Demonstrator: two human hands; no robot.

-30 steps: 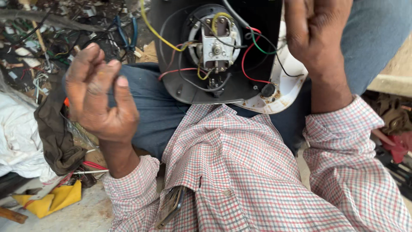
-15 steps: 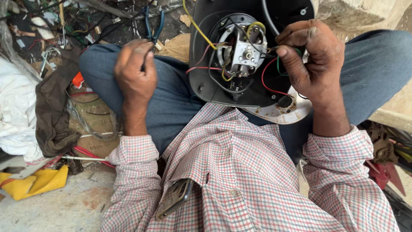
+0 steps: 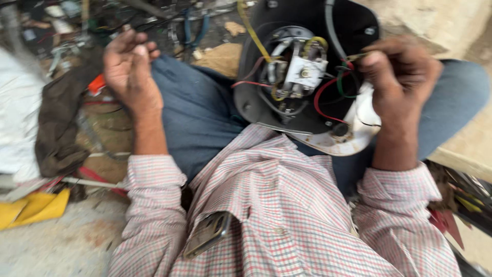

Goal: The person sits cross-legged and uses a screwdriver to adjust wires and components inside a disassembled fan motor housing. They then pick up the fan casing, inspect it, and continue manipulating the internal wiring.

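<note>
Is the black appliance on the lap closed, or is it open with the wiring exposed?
Open. The black appliance base shows bare coloured wires and a white terminal block; the right hand pinches the wires.

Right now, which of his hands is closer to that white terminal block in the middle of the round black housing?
Right. The right hand pinches wires just beside the white terminal block; the left hand is off across the lap, away from the black housing.

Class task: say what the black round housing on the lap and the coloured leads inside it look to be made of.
Black housing: probably moulded plastic, matt, with a smooth even rim; painted metal is possible. Coloured leads: likely copper wire in plastic sleeving, glossy red, green and yellow, bending freely. The right hand pinches them.
</note>
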